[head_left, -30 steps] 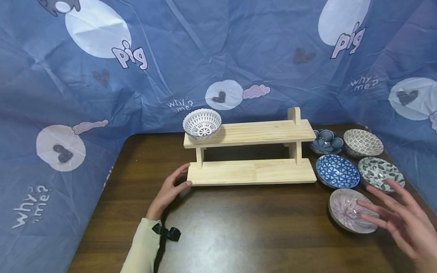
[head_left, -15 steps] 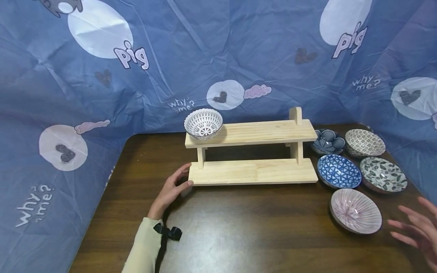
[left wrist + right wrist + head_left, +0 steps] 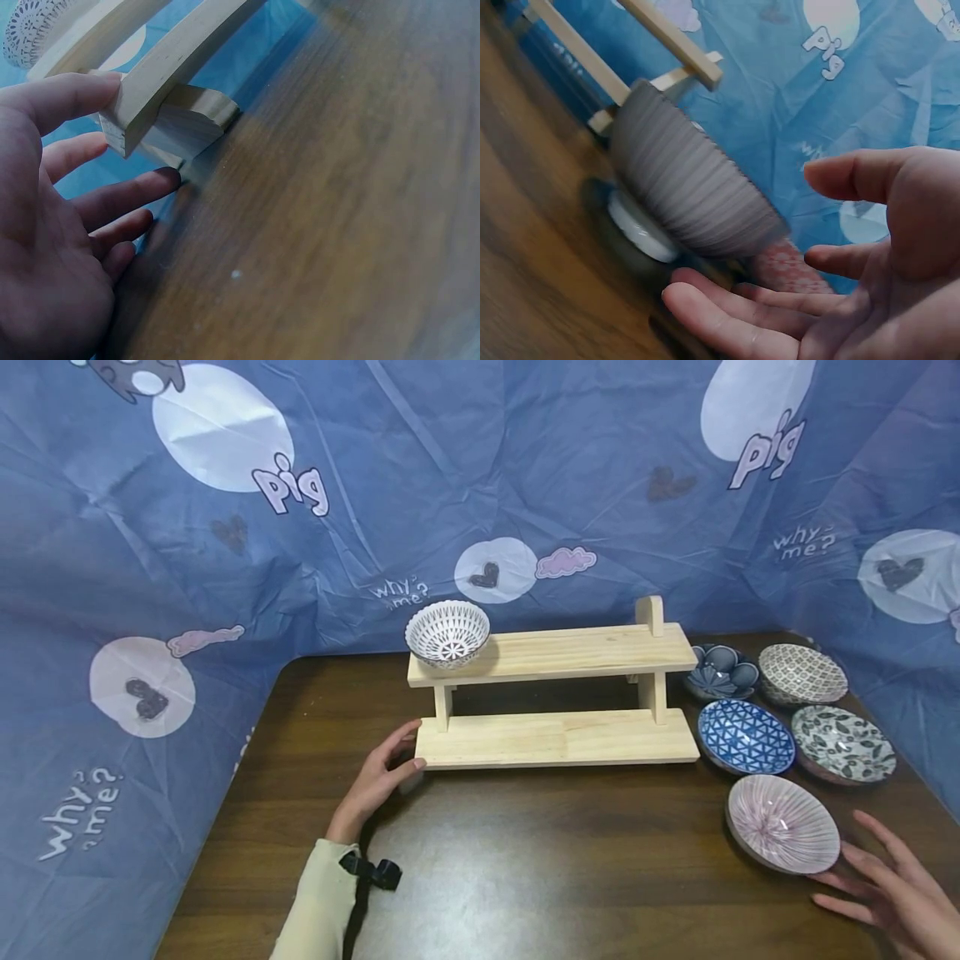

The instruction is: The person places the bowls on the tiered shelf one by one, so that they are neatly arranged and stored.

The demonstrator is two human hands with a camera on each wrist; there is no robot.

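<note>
While the left hand point(image 3: 371, 785) grips the left end of the lower board point(image 3: 555, 739) in the head view, thumb at the front corner and forefinger at the rear corner, the right hand point(image 3: 896, 885) is spread just beside the lilac bowl point(image 3: 783, 822). This bowl rests upright on the tabletop point(image 3: 555, 860), in front of the lower board's right end. A broad stretch of tabletop separates it from the left sleeve point(image 3: 315, 893). The blue bowl point(image 3: 746, 737) lies just beside the board's right end and behind the lilac bowl; the leaf-patterned bowl point(image 3: 843, 743), the lattice-patterned bowl point(image 3: 802, 674) and the dark petal bowl point(image 3: 720, 672) complete the group, limiting room toward the right rear. The white bowl point(image 3: 447, 633) occupies the left end of the upper board point(image 3: 573, 650). Both boards are pale, straight-grained wood; a wrinkled blue cloth point(image 3: 420, 460) backs the table.

In the left wrist view, thumb and forefinger meet the squared end of the lower board, which a wooden foot point(image 3: 191, 120) supports above the table. The other fingers extend below, apart from the board.

In the right wrist view, the lilac bowl shows a ribbed outer wall and a pale foot ring. The thumb stands away from the rim; the lower fingers reach near the wall's underside. Finger contact cannot be determined.
</note>
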